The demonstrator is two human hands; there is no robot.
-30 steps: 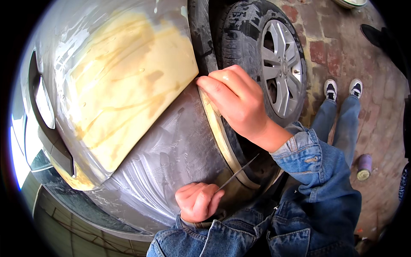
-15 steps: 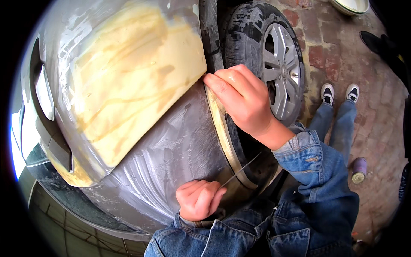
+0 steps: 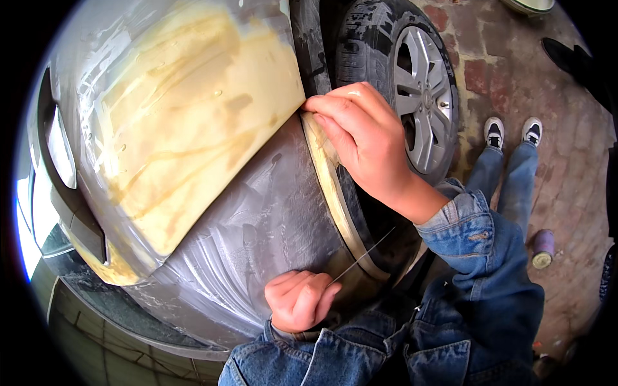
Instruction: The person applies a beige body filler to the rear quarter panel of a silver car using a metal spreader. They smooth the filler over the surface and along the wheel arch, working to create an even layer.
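The left hand point(image 3: 298, 301), at the lower middle of the frame, is closed in a fist around a thin strip point(image 3: 364, 255). The strip slants up and right across the arch edge point(image 3: 331, 186) in the view.

The right hand point(image 3: 373, 138), just right of centre, has its fingers bent and bunched at the top of the arch edge, beside the corner of the yellow-patched panel point(image 3: 199, 135). How tightly they close, and whether they pinch anything, cannot be told.

That panel fills the upper left; the smeared grey panel point(image 3: 264, 206) lies below it, mid-frame. The wheel point(image 3: 425, 98), upper right of centre, has a hub emblem too small to make out. A purple can point(image 3: 543, 249) lies at the right on the brick floor point(image 3: 496, 83), any writing on it unreadable. A bowl point(image 3: 533, 6) is cut off by the top edge.
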